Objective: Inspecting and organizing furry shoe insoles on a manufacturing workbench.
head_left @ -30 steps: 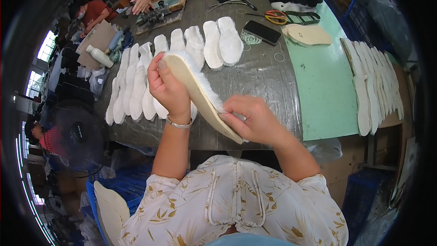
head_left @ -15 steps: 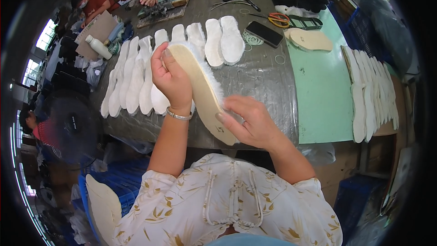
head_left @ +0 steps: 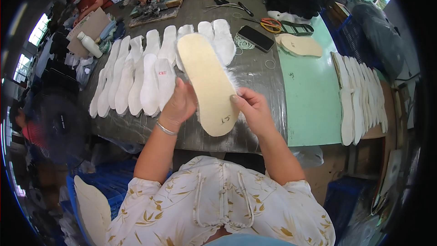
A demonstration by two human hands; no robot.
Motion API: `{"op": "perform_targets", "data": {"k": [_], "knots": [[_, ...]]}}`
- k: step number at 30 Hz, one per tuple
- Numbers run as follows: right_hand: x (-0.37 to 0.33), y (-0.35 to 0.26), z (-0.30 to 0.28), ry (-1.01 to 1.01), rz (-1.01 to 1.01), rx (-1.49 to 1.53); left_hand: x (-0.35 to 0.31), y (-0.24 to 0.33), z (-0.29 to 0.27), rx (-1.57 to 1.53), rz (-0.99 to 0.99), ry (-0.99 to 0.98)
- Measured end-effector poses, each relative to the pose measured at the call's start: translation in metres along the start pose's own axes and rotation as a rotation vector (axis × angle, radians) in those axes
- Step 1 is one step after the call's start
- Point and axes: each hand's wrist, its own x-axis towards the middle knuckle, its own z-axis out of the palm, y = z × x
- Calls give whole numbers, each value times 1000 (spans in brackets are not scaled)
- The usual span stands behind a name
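Head view. A tan, fleece-backed insole (head_left: 208,82) is held up over the grey table (head_left: 255,77) between both hands, its flat side facing the camera and white fur showing along its right edge. The left hand (head_left: 180,105) is closed on the insole's left edge near the heel, fingers wrapped behind, thumb side toward the camera. The right hand (head_left: 255,109) is pinched on the right edge at about the same height, thumb on the face and fingers behind. The heel end, bearing a handwritten mark, hangs just below both grips; the toe end extends well beyond the fingertips, away from the body.

Beyond the left fingers, a row of white insoles (head_left: 136,77) is laid overlapping on the table. Past the right fingertips lie a black phone (head_left: 256,38), rubber bands (head_left: 243,42) and orange-handled scissors (head_left: 271,24). Further right, a green mat (head_left: 309,95) carries a second tan insole (head_left: 300,44) and a stack of white insoles (head_left: 362,91).

Judgement: inspection is best done with grips kept at the edges, so the face stays uncovered and the fleece is not crushed; both hands should be kept level to prevent bending of the sole.
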Motion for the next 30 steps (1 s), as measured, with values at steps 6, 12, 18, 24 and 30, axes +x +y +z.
{"op": "perform_targets", "data": {"k": [6, 12, 18, 24, 30], "knots": [[-7, 33, -11, 68, 36, 628, -6, -12, 25, 126, -149, -196], [-17, 46, -17, 97, 6, 741, -1, -18, 34, 157, -259, -315], [-24, 56, -21, 62, -54, 879, -8, -20, 43, 118, -223, -252], [-21, 65, -35, 91, -120, 931, -17, -21, 48, 238, -215, -236], [-26, 57, -45, 236, -176, 969, -22, -48, 40, 270, -118, -158]]}}
